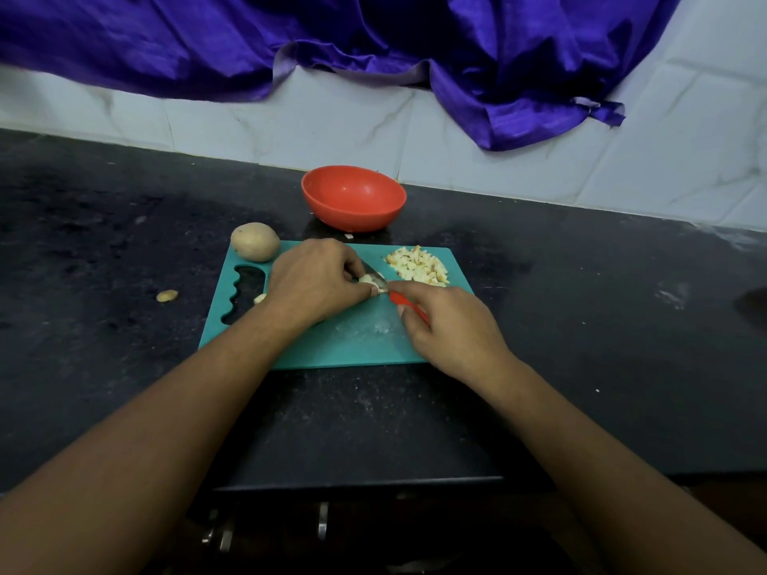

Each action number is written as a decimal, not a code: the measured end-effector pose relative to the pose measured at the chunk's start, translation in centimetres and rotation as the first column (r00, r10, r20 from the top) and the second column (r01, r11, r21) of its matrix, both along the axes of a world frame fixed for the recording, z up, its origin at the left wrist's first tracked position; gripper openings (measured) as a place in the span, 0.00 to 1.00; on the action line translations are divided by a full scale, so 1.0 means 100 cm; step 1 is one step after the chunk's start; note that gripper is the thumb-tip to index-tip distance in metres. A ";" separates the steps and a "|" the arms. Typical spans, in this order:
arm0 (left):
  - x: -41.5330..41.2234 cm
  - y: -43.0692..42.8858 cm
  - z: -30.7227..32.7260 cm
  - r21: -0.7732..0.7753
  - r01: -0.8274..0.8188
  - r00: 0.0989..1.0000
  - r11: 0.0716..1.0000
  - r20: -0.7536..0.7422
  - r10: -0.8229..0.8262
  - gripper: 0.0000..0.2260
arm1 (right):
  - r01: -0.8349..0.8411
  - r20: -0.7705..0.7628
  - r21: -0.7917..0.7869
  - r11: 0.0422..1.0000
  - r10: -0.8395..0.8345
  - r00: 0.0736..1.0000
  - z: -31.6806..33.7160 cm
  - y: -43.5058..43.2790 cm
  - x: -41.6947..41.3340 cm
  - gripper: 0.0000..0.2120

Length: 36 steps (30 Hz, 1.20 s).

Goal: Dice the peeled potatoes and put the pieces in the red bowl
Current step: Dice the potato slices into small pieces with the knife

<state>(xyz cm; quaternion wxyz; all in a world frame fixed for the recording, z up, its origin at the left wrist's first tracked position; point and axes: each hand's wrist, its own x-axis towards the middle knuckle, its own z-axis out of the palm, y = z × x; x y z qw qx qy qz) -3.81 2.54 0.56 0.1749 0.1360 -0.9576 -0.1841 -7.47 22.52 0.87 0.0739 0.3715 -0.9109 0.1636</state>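
Pinning a small potato piece (pixel 367 279) to the teal board (pixel 352 346) under curled fingers of the left hand (pixel 315 280). Clamping the red-handled knife (pixel 396 297) in the right hand (pixel 452 325), slanting its blade leftward across that piece. Working with the diced heap (pixel 417 269) just right of the blade, the red bowl (pixel 352 217) beyond the board.

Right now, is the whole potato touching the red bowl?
Apart. The head view shows a strip of dark countertop between the whole potato, at the cutting board's far-left corner, and the red bowl.
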 end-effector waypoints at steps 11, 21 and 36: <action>-0.001 0.000 -0.002 0.003 -0.007 1.000 1.000 -0.010 0.007 0.12 | 0.023 -0.039 -0.036 0.999 -0.025 0.999 -0.006 -0.001 0.006 0.20; -0.003 0.006 -0.001 -0.004 -0.045 0.999 0.999 0.009 0.045 0.12 | 0.037 -0.060 0.011 0.999 -0.036 0.998 -0.002 -0.004 0.006 0.20; -0.004 0.012 0.000 0.005 -0.074 0.997 0.997 0.019 0.074 0.13 | 0.016 -0.110 0.068 0.998 -0.009 0.994 -0.003 -0.004 0.008 0.21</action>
